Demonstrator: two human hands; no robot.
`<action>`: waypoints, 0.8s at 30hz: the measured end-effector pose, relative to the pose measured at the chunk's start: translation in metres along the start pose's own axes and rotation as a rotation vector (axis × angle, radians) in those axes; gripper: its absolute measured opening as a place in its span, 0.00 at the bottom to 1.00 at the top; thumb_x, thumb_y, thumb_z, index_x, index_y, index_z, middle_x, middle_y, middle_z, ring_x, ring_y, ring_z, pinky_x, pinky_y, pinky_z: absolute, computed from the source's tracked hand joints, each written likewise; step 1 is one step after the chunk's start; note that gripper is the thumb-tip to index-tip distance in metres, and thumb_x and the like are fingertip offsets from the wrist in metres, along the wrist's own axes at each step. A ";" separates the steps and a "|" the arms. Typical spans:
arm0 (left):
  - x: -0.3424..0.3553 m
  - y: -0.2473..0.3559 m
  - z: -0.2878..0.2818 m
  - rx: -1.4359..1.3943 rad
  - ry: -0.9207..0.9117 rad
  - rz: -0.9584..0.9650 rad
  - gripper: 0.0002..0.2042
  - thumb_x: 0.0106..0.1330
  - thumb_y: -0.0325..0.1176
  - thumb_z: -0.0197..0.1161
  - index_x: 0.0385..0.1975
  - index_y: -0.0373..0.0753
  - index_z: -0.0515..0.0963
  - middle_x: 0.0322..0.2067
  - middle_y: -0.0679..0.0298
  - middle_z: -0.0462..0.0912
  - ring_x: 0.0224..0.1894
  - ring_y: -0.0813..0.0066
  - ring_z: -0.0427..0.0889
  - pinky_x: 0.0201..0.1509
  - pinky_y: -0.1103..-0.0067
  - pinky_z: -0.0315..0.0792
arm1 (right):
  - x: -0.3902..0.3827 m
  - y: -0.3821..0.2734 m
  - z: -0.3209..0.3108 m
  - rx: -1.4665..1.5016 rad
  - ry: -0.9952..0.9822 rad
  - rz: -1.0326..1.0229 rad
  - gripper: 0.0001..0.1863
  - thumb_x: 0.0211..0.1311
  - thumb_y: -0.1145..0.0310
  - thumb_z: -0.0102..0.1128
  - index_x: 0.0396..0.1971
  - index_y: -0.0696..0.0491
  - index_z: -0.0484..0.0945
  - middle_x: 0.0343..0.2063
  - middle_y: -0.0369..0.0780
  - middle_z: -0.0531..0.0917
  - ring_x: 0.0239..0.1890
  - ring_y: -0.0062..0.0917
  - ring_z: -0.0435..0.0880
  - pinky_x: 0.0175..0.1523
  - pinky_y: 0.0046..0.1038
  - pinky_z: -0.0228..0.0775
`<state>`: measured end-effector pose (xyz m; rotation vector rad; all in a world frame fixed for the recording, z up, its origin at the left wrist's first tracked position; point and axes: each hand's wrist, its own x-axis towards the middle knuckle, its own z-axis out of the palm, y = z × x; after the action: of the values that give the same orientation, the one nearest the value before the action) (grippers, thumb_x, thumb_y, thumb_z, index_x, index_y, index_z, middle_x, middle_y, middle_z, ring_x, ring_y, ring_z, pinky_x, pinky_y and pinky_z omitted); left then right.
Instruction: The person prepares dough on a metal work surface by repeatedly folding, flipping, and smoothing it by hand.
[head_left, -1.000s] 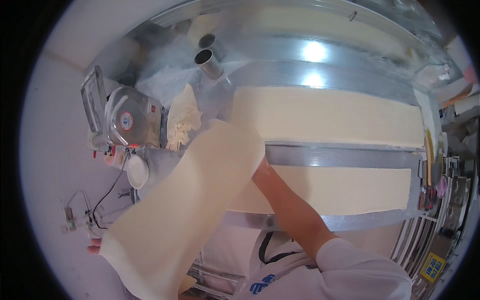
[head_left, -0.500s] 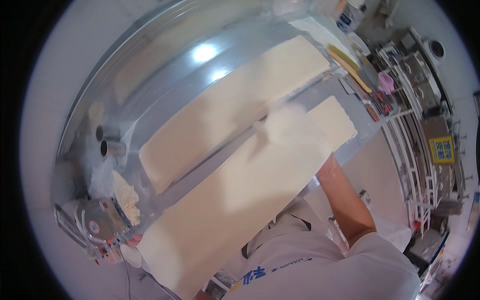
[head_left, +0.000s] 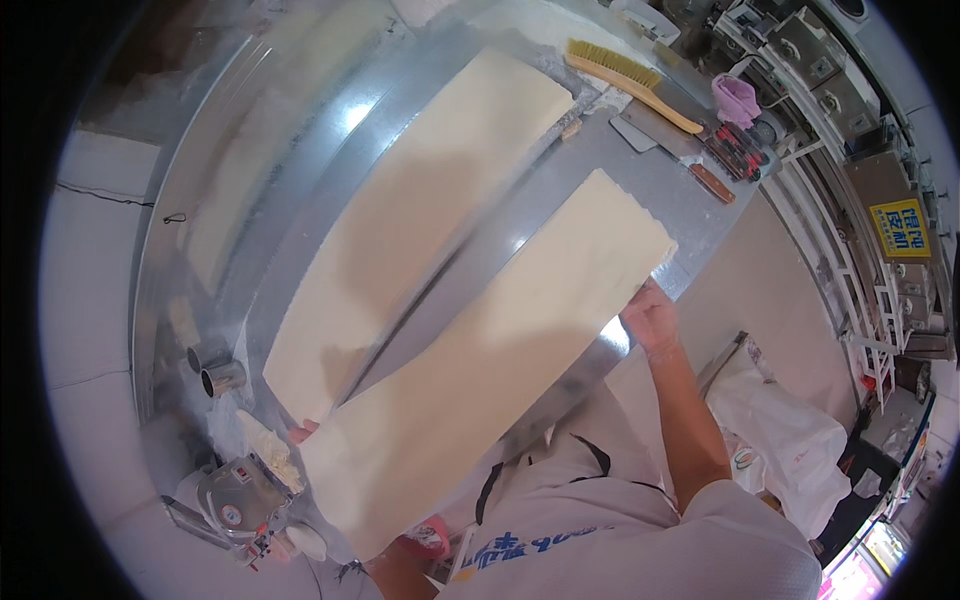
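Note:
A long pale dough sheet (head_left: 500, 345) runs from lower left to upper right in front of me, its right part lying on the metal table. At its left end, the fingertips of my left hand (head_left: 302, 431) show past the far edge. The rest of that hand is hidden beneath the sheet, which it holds up. My right hand (head_left: 652, 318) is closed on the near edge close to the right end, its fingertips partly hidden by the dough. Beyond, a second dough sheet (head_left: 420, 210) lies flat, nearly parallel, with a narrow gap of metal between them.
A bristle brush (head_left: 630, 85), a broad metal blade (head_left: 655, 130) and a wooden handle (head_left: 712, 184) lie at the far right. A metal cylinder (head_left: 223, 379), dough scraps (head_left: 268, 447) and a small metal machine (head_left: 235, 500) stand at the left. White bags (head_left: 780, 440) are at right.
The nearer sheet, earlier raised and blurred in its right part, now lies flatter. My right hand has come from beneath it to the edge near its right end. The view has turned.

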<state>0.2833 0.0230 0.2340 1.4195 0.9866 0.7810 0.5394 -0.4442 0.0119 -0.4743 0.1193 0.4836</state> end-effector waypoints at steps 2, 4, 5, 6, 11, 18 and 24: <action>0.004 0.001 0.011 0.006 -0.019 -0.004 0.29 0.86 0.38 0.44 0.83 0.38 0.51 0.83 0.58 0.53 0.85 0.61 0.51 0.87 0.66 0.49 | 0.009 -0.018 0.000 0.127 0.134 -0.009 0.23 0.82 0.72 0.55 0.71 0.61 0.71 0.70 0.47 0.78 0.72 0.41 0.78 0.79 0.43 0.69; 0.009 -0.001 0.019 0.005 -0.034 0.000 0.30 0.86 0.38 0.44 0.83 0.38 0.50 0.83 0.58 0.52 0.85 0.61 0.50 0.87 0.66 0.49 | 0.022 -0.028 0.008 0.174 0.402 -0.048 0.19 0.82 0.75 0.54 0.68 0.60 0.74 0.65 0.47 0.83 0.68 0.38 0.82 0.76 0.41 0.74; 0.007 0.007 0.016 0.028 -0.012 0.020 0.30 0.86 0.38 0.44 0.84 0.38 0.50 0.83 0.58 0.52 0.85 0.61 0.50 0.88 0.66 0.48 | 0.032 -0.023 0.011 0.108 0.447 -0.055 0.18 0.83 0.74 0.55 0.67 0.59 0.74 0.63 0.46 0.83 0.67 0.38 0.83 0.74 0.41 0.76; 0.009 0.009 0.018 0.026 -0.015 0.022 0.30 0.86 0.38 0.44 0.84 0.38 0.50 0.84 0.58 0.52 0.85 0.61 0.50 0.88 0.66 0.48 | 0.037 -0.024 0.010 0.031 0.502 -0.085 0.17 0.83 0.73 0.56 0.66 0.58 0.75 0.62 0.45 0.84 0.65 0.37 0.84 0.72 0.41 0.79; 0.017 0.011 0.019 0.027 -0.016 0.036 0.30 0.86 0.38 0.43 0.84 0.38 0.49 0.84 0.57 0.50 0.86 0.61 0.49 0.88 0.66 0.47 | 0.041 -0.019 0.010 -0.103 0.609 -0.169 0.16 0.82 0.74 0.60 0.64 0.57 0.75 0.60 0.43 0.84 0.62 0.35 0.87 0.68 0.42 0.83; -0.014 -0.011 0.008 -0.013 -0.006 -0.037 0.31 0.86 0.37 0.43 0.85 0.38 0.47 0.85 0.57 0.48 0.87 0.60 0.48 0.89 0.66 0.46 | 0.047 -0.019 0.013 -0.208 0.692 -0.165 0.18 0.80 0.75 0.62 0.64 0.58 0.74 0.60 0.43 0.84 0.62 0.36 0.86 0.68 0.42 0.83; -0.041 -0.033 -0.010 -0.054 0.019 -0.108 0.32 0.86 0.37 0.43 0.85 0.37 0.46 0.86 0.57 0.47 0.87 0.60 0.46 0.89 0.66 0.45 | 0.051 -0.026 0.005 -0.314 0.663 -0.144 0.19 0.79 0.76 0.62 0.65 0.60 0.73 0.59 0.43 0.84 0.61 0.37 0.86 0.68 0.41 0.83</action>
<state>0.2528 -0.0106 0.2061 1.3038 1.0399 0.7375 0.5965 -0.4412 0.0156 -0.9342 0.6490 0.1862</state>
